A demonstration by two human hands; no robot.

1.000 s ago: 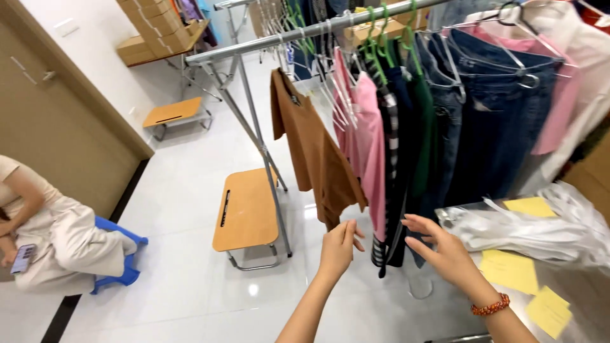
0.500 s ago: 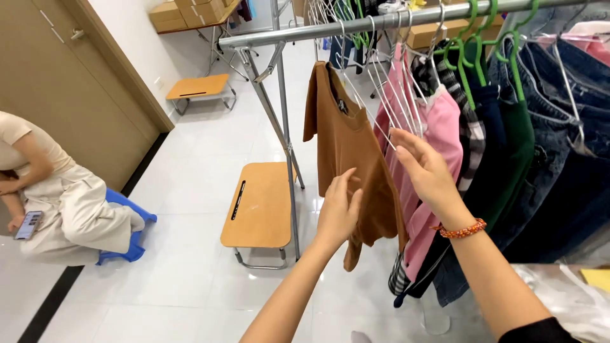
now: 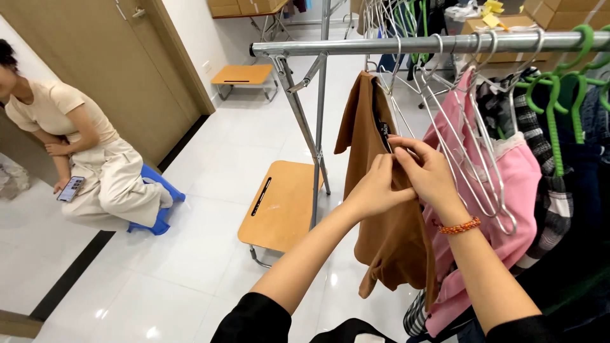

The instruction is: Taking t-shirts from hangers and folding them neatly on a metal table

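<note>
— White floor tiles [image 3: 210,165] and a metal clothes rail [image 3: 406,44] fill the room. Where are the hands?

— Both are together at the neck of the brown top [image 3: 381,222], which hangs at the end of the rail. The left hand [image 3: 376,189] is pinched shut on the collar edge; the right hand [image 3: 427,170], just beside it, closes its fingertips on the same fabric near the dark neck label [image 3: 384,129].

— How would that top handle?

— Light, soft and limp, I'd judge; it drapes and would slide off a smooth wire hanger [image 3: 489,190]. The collar or shoulder seam gives the firmest hold.

— Anything close by?

— A pink garment [image 3: 518,184] right of the hands, and a low wooden stool [image 3: 279,206] below to their left.
</note>
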